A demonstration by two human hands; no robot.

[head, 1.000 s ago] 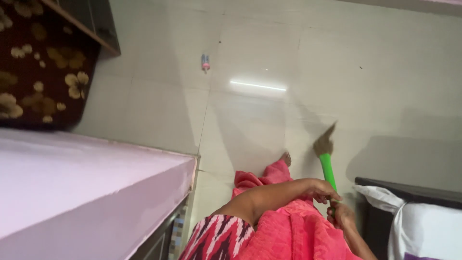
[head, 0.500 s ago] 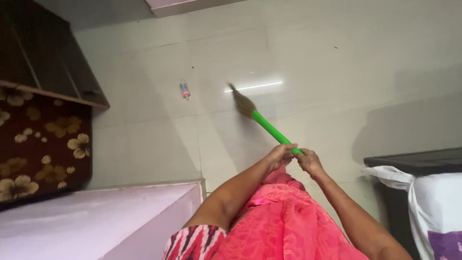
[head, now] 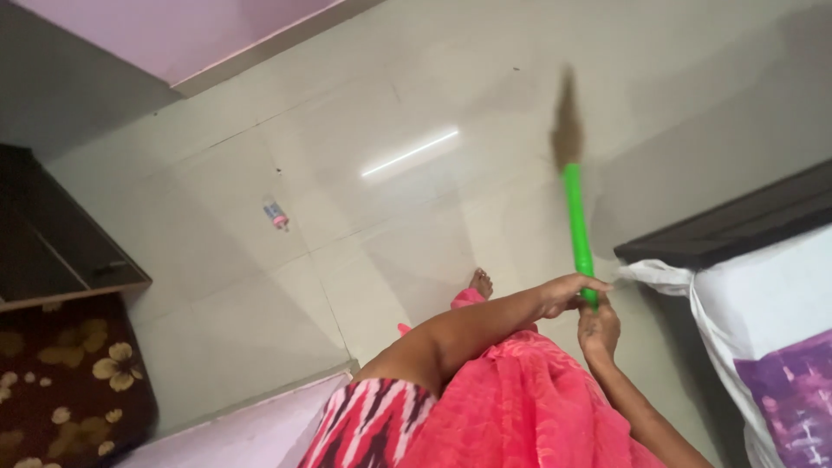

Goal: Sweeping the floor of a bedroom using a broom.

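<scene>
**Head view: both hands on a green-handled broom**

Both hands grip the broom point(head: 574, 217) at the near end of its green handle. The left hand point(head: 565, 295) has its fingers curled round the stick, and the right hand point(head: 598, 331) is wrapped round it just below, the two touching. The handle points away, its blurred brown bristles over the pale tiled floor point(head: 390, 104). A small bottle point(head: 276, 211) lies well apart to the left. A bare foot point(head: 481, 282) shows beneath pink cloth. A white-covered bed point(head: 771, 295) stands right.

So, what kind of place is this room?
Probably a bedroom at home: a bed with white sheet, glossy pale tiled floor, and dark floral rug. Both hands hold a green-handled broom.
</scene>
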